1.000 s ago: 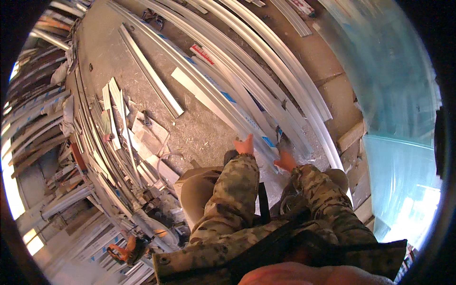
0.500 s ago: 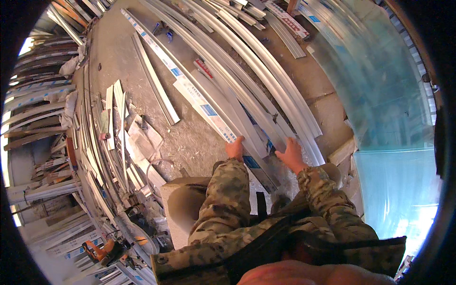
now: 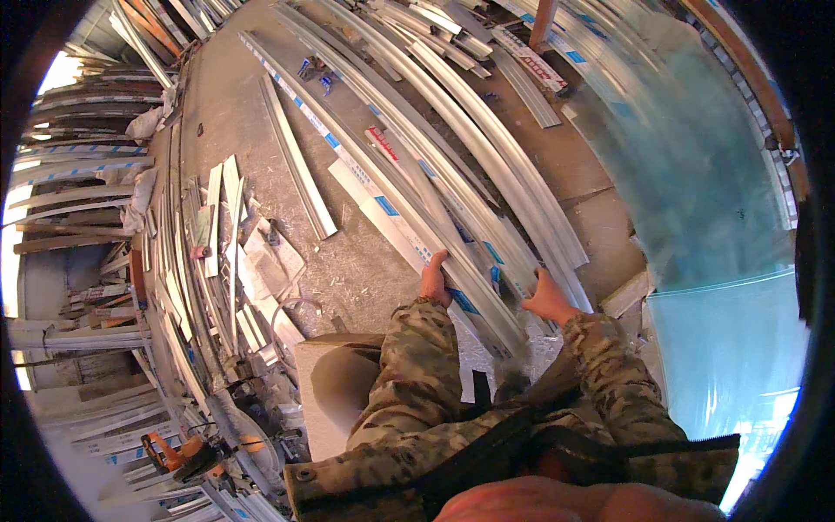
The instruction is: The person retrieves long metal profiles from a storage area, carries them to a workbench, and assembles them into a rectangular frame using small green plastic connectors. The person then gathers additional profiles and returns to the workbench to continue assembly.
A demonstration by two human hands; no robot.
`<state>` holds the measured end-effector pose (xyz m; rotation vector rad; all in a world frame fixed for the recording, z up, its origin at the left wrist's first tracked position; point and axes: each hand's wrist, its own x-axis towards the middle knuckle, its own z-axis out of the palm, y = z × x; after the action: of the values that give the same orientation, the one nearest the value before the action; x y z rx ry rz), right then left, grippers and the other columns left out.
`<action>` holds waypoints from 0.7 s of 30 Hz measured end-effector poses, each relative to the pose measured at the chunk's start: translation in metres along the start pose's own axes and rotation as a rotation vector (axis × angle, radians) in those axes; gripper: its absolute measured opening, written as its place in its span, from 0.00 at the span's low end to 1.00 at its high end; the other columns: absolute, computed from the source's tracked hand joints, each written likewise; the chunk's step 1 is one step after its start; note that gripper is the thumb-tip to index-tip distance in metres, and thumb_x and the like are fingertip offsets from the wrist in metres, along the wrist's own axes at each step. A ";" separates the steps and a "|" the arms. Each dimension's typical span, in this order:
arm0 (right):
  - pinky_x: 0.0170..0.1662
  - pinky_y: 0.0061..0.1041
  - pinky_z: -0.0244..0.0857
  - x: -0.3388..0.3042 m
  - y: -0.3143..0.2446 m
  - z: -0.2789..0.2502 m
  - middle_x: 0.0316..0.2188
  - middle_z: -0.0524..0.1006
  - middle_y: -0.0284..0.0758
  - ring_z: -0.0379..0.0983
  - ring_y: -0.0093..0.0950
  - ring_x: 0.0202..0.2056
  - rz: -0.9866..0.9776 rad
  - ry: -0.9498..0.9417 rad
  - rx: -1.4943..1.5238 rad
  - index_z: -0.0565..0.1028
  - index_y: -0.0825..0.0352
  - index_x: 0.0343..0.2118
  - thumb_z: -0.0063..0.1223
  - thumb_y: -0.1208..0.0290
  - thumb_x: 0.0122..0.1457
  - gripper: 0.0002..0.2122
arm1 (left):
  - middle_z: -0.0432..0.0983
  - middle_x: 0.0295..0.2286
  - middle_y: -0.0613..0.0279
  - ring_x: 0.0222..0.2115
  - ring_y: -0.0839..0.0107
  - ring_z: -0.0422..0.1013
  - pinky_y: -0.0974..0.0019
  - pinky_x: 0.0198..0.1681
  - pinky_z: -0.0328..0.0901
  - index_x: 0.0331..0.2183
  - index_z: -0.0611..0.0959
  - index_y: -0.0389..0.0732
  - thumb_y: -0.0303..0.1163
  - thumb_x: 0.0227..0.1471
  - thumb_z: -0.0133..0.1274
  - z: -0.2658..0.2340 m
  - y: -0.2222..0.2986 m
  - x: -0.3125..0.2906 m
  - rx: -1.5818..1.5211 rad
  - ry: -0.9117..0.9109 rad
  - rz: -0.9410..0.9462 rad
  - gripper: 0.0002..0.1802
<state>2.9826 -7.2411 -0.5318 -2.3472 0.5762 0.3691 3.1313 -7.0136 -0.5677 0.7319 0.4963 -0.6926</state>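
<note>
My left hand (image 3: 435, 280) is closed on the left edge of a long silver metal profile (image 3: 396, 204) with blue-and-white film along its side. The thumb lies on the upper edge, and the other fingers are hidden. To the right, my right hand (image 3: 550, 301) is closed on the near end of a second long profile (image 3: 461, 187), which lies alongside the first. Both profiles stretch away from me toward the far left. Under the left one, a flat white strip (image 3: 355, 184) with blue patches sticks out. Between the two lies a short piece with a red label (image 3: 383, 143).
Large greenish glass sheets (image 3: 726, 226) stand on the right. More profiles (image 3: 522, 174) lie just left of them. Offcuts and scraps (image 3: 265, 261) cover the floor at left, near an orange power tool (image 3: 181, 454). Stacked profiles (image 3: 78, 178) line the left side. A pale block (image 3: 322, 409) is beside my knee.
The left profile has tilted, so its ribbed silver face shows more and its filmed side less. My right hand has closed from spread fingers onto the right profile's end. The view has shifted slightly.
</note>
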 end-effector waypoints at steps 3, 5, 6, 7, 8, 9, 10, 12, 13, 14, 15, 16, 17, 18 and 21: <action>0.57 0.33 0.56 -0.029 -0.019 -0.047 0.52 0.64 0.56 0.62 0.45 0.55 -0.035 -0.120 0.120 0.56 0.79 0.56 0.63 0.61 0.39 0.43 | 0.74 0.41 0.51 0.41 0.57 0.72 0.55 0.46 0.68 0.49 0.70 0.34 0.39 0.49 0.52 0.030 -0.004 -0.007 0.020 -0.061 0.006 0.28; 0.57 0.33 0.56 -0.048 -0.032 -0.071 0.52 0.64 0.56 0.62 0.45 0.55 -0.132 -0.117 0.185 0.55 0.79 0.56 0.64 0.61 0.39 0.43 | 0.74 0.42 0.52 0.41 0.58 0.72 0.55 0.46 0.67 0.49 0.70 0.35 0.41 0.50 0.52 0.056 -0.016 -0.011 0.007 -0.087 -0.017 0.28; 0.56 0.33 0.57 -0.056 -0.036 -0.082 0.52 0.65 0.57 0.63 0.46 0.54 -0.107 -0.097 0.129 0.55 0.78 0.56 0.64 0.61 0.39 0.43 | 0.74 0.43 0.54 0.41 0.59 0.72 0.54 0.46 0.67 0.50 0.70 0.37 0.45 0.52 0.52 0.070 -0.023 -0.012 0.043 -0.028 -0.059 0.28; 0.56 0.34 0.57 -0.065 -0.040 -0.093 0.51 0.65 0.57 0.63 0.46 0.54 -0.117 -0.073 0.087 0.55 0.78 0.56 0.64 0.61 0.39 0.43 | 0.72 0.47 0.56 0.45 0.58 0.70 0.51 0.50 0.64 0.52 0.69 0.40 0.51 0.53 0.51 0.081 -0.031 -0.016 -0.062 -0.232 -0.049 0.33; 0.55 0.35 0.58 -0.073 -0.043 -0.103 0.51 0.65 0.57 0.64 0.46 0.53 -0.127 -0.049 0.045 0.56 0.78 0.56 0.65 0.60 0.39 0.43 | 0.69 0.50 0.57 0.48 0.57 0.67 0.50 0.53 0.61 0.54 0.67 0.41 0.55 0.53 0.49 0.091 -0.038 -0.020 -0.111 -0.240 -0.086 0.35; 0.55 0.35 0.58 -0.082 -0.045 -0.111 0.50 0.66 0.57 0.65 0.46 0.52 -0.139 -0.026 0.003 0.56 0.77 0.56 0.65 0.60 0.39 0.43 | 0.66 0.53 0.58 0.51 0.56 0.64 0.48 0.56 0.57 0.56 0.65 0.43 0.59 0.53 0.47 0.100 -0.044 -0.024 -0.166 -0.278 -0.115 0.38; 0.55 0.35 0.58 -0.090 -0.048 -0.119 0.50 0.66 0.57 0.65 0.47 0.52 -0.148 -0.011 -0.005 0.56 0.77 0.56 0.65 0.60 0.39 0.43 | 0.63 0.54 0.59 0.53 0.56 0.61 0.48 0.57 0.56 0.57 0.64 0.44 0.60 0.52 0.46 0.109 -0.049 -0.028 -0.204 -0.295 -0.100 0.39; 0.54 0.36 0.59 -0.108 -0.053 -0.134 0.49 0.66 0.57 0.65 0.47 0.52 -0.153 0.029 -0.015 0.55 0.77 0.56 0.66 0.61 0.38 0.44 | 0.59 0.57 0.60 0.56 0.56 0.57 0.48 0.59 0.52 0.59 0.61 0.46 0.64 0.52 0.43 0.122 -0.055 -0.035 -0.287 -0.366 -0.117 0.41; 0.54 0.36 0.59 -0.116 -0.056 -0.141 0.49 0.67 0.57 0.66 0.48 0.51 -0.178 0.041 -0.055 0.55 0.76 0.56 0.66 0.61 0.38 0.44 | 0.58 0.57 0.59 0.56 0.56 0.57 0.48 0.59 0.52 0.59 0.61 0.46 0.64 0.51 0.43 0.128 -0.057 -0.038 -0.383 -0.419 -0.147 0.42; 0.53 0.36 0.60 -0.124 -0.060 -0.148 0.48 0.67 0.56 0.66 0.48 0.50 -0.189 0.063 -0.089 0.55 0.75 0.56 0.67 0.62 0.37 0.44 | 0.58 0.58 0.59 0.57 0.56 0.56 0.48 0.59 0.52 0.59 0.61 0.47 0.65 0.51 0.43 0.133 -0.058 -0.041 -0.471 -0.494 -0.175 0.42; 0.52 0.37 0.61 -0.132 -0.064 -0.154 0.47 0.68 0.56 0.67 0.48 0.49 -0.194 0.078 -0.118 0.55 0.75 0.56 0.67 0.62 0.37 0.44 | 0.57 0.58 0.59 0.57 0.56 0.55 0.49 0.59 0.52 0.59 0.61 0.47 0.65 0.51 0.43 0.137 -0.059 -0.042 -0.537 -0.493 -0.168 0.43; 0.52 0.36 0.60 -0.139 -0.068 -0.160 0.48 0.67 0.56 0.67 0.47 0.49 -0.162 0.060 -0.107 0.55 0.75 0.56 0.67 0.63 0.37 0.44 | 0.57 0.57 0.59 0.57 0.57 0.55 0.49 0.59 0.53 0.59 0.61 0.47 0.67 0.50 0.42 0.141 -0.062 -0.044 -0.585 -0.504 -0.205 0.44; 0.53 0.36 0.60 -0.145 -0.072 -0.166 0.49 0.67 0.55 0.66 0.47 0.50 -0.127 0.039 -0.095 0.54 0.74 0.57 0.67 0.64 0.37 0.44 | 0.58 0.57 0.58 0.57 0.55 0.55 0.47 0.59 0.51 0.59 0.61 0.47 0.68 0.49 0.42 0.144 -0.063 -0.044 -0.593 -0.524 -0.224 0.45; 0.53 0.36 0.59 -0.151 -0.075 -0.171 0.49 0.66 0.55 0.66 0.46 0.51 -0.100 0.009 -0.070 0.54 0.74 0.57 0.67 0.64 0.38 0.44 | 0.58 0.57 0.57 0.56 0.54 0.55 0.44 0.59 0.50 0.58 0.61 0.47 0.69 0.47 0.43 0.147 -0.066 -0.044 -0.588 -0.534 -0.210 0.46; 0.52 0.36 0.60 -0.161 -0.082 -0.179 0.49 0.66 0.55 0.66 0.46 0.50 -0.121 0.052 -0.086 0.55 0.74 0.57 0.67 0.65 0.37 0.43 | 0.59 0.56 0.55 0.55 0.51 0.56 0.42 0.58 0.51 0.58 0.62 0.47 0.70 0.45 0.44 0.151 -0.073 -0.045 -0.601 -0.579 -0.241 0.48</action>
<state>2.9033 -7.2589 -0.2911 -2.4668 0.4481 0.2828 3.0749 -7.1475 -0.4734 -0.1061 0.2327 -0.8820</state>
